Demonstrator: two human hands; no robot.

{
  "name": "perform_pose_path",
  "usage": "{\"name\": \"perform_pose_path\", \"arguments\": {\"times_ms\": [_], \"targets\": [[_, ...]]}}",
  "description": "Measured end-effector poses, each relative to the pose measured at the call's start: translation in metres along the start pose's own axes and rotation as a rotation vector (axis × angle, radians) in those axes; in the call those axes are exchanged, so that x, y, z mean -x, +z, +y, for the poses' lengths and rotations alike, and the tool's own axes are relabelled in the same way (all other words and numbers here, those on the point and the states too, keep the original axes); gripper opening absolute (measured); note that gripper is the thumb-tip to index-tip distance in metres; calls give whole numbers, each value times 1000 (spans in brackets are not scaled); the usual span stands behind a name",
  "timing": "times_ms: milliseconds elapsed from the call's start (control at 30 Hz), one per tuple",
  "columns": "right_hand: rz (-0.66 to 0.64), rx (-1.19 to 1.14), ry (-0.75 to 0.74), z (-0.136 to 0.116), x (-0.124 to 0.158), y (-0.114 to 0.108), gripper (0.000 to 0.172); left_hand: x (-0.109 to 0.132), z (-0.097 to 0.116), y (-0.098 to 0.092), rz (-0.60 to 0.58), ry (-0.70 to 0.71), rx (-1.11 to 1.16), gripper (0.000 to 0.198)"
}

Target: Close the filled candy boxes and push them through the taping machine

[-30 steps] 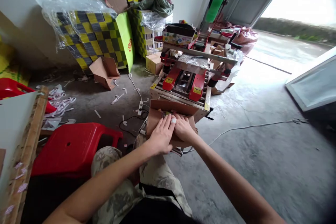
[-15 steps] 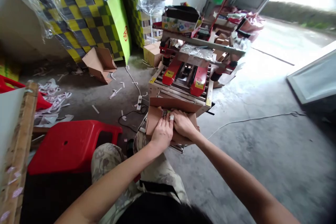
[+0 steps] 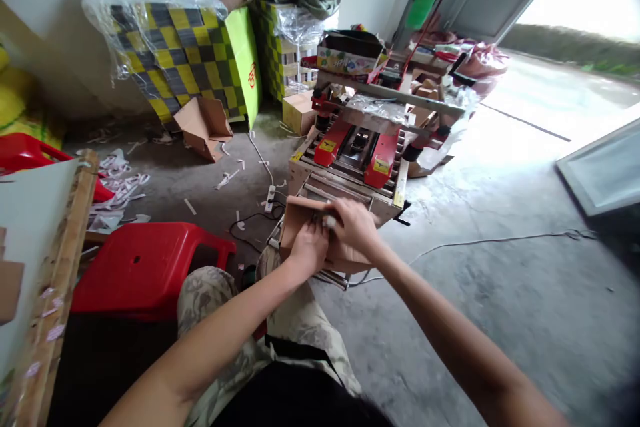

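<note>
A small brown cardboard box (image 3: pixel 296 230) rests at the near end of a carton-sealing machine (image 3: pixel 357 157) with red side belts. Both my hands lie on top of the box. My left hand (image 3: pixel 307 247) presses the near flap with its fingers curled over the middle seam. My right hand (image 3: pixel 356 227) covers the far flap, folded down over the top, with its fingers bent around the flap edge. A white bandage shows on one finger. Whatever is inside the box is hidden under the flaps and hands.
A red plastic stool (image 3: pixel 145 267) stands at my left knee. A wooden-edged board (image 3: pixel 55 267) is at far left. Stacks of yellow-and-black checkered cartons (image 3: pixel 190 60) line the wall. Paper scraps, an open box (image 3: pixel 205 127), a power strip (image 3: pixel 269 199) and cables lie on the concrete floor.
The far flap that stood upright is now folded down under my right hand. My right hand moved forward over the box top; the left stayed on the near flap.
</note>
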State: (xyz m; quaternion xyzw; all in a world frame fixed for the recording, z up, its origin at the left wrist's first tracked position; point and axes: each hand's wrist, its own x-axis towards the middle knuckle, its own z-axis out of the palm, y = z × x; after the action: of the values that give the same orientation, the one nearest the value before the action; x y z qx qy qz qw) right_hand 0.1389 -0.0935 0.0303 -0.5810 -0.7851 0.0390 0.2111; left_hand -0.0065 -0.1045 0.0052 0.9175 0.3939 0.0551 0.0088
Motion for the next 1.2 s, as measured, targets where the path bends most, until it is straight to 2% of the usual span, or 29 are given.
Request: {"name": "perform_pose_path", "arguments": {"times_ms": [100, 167, 300, 367, 400, 433, 500, 567, 600, 667, 700, 767, 833, 900, 967, 1033, 1100, 1200], "targets": [[27, -20, -63, -7, 43, 18, 34, 6, -2, 5, 23, 40, -8, 74], [53, -29, -70, -6, 57, 24, 39, 12, -5, 10, 66, 65, -11, 77], [65, -53, -97, -1, 55, 21, 47, 32, -12, 13, 218, 168, 40, 72], [62, -49, -91, 0, 50, 19, 46, 43, -15, 6, 252, 229, 42, 67], [55, -38, -80, 0, 49, 18, 42, 46, -18, 0, 251, 246, 31, 70], [48, -25, -67, 0, 48, 18, 37, 46, -21, -7, 238, 240, 14, 78], [34, 6, -38, -2, 47, 19, 29, 38, -32, -22, 167, 170, -24, 107], [23, 23, -17, -5, 47, 20, 30, 17, -48, -33, 11, 122, -37, 134], [17, 23, -12, -6, 47, 20, 32, 6, -57, -36, -89, 137, -30, 140], [12, 16, -8, -6, 47, 20, 34, -16, -75, -36, -261, 221, 2, 142], [14, 10, -12, -4, 46, 20, 34, -25, -81, -36, -305, 254, 14, 140], [34, 2, -23, 5, 41, 20, 33, -36, -88, -33, -296, 261, 16, 134], [91, 16, -32, 21, 33, 20, 33, -41, -82, -31, -219, 195, 6, 128], [224, 56, 23, 41, 23, 24, 32, -42, -66, -28, -128, 48, -7, 122], [404, 71, 188, 57, 13, 31, 36, -41, -41, -26, -34, -170, -26, 116], [508, 10, 366, 60, 7, 42, 44, -38, -16, -24, 34, -378, -42, 114], [459, -85, 438, 52, 7, 53, 53, -31, 0, -25, 56, -486, -32, 114], [291, -168, 370, 36, 12, 60, 58, -15, -5, -26, 29, -433, 62, 106]]}}
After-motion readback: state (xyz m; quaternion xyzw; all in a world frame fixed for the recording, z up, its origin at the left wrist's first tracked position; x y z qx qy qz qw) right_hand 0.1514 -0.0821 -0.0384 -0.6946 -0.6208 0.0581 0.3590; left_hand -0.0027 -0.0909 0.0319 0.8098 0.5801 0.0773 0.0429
